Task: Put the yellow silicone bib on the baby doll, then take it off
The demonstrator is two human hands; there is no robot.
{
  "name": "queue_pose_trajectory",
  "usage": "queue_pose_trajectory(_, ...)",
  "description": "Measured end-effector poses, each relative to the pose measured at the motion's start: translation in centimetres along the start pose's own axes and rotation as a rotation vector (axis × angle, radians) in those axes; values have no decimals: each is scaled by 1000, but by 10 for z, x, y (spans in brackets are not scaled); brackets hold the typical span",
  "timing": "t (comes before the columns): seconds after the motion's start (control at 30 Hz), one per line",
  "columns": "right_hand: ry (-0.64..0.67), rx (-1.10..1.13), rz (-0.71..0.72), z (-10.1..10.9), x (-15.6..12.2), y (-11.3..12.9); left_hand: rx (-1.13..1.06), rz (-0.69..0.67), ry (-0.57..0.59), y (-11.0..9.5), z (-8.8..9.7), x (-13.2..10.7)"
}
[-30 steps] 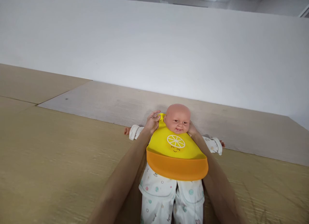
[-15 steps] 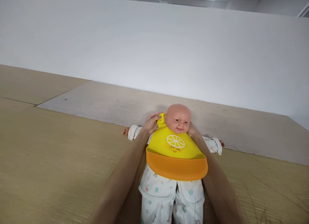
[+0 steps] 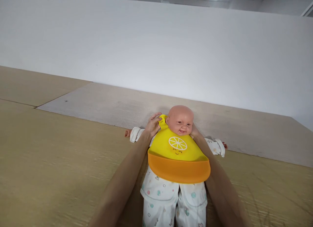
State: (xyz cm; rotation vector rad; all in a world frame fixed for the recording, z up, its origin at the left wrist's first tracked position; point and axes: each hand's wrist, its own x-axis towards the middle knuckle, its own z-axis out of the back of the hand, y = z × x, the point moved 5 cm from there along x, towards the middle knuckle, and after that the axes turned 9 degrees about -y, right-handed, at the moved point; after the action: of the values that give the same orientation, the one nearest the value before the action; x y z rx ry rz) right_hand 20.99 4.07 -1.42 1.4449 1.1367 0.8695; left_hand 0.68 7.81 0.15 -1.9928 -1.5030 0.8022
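Observation:
A baby doll in white patterned clothes lies on its back on a tan mat, arms spread. A yellow bib with an orange pocket and a lemon print covers its chest. My left hand pinches the bib's neck strap beside the doll's head. My right hand reaches behind the other side of the doll's neck; its fingers are hidden by the head and bib.
A grey mat panel lies beyond the doll, against a long white wall. More tan mat extends to the right.
My left fingers shifted slightly on the bib strap, which now sticks up a little by the doll's head. The doll and bib stay in place.

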Motion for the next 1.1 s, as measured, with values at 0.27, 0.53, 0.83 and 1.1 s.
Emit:
queue_pose_trajectory(0.27,5,137,-47,-6,-3,3,24,42,39,0,-6,-4)
queue_pose_trajectory(0.53,-71,162,-70,-2,-7,5,79,240,199,0,-16,-10)
queue_pose_trajectory(0.83,-62,205,-127,-5,-7,6,197,256,242,0,-12,-11)
queue_pose_trajectory(1.1,-34,139,-93,-3,-1,2,331,210,216,-9,-3,-6)
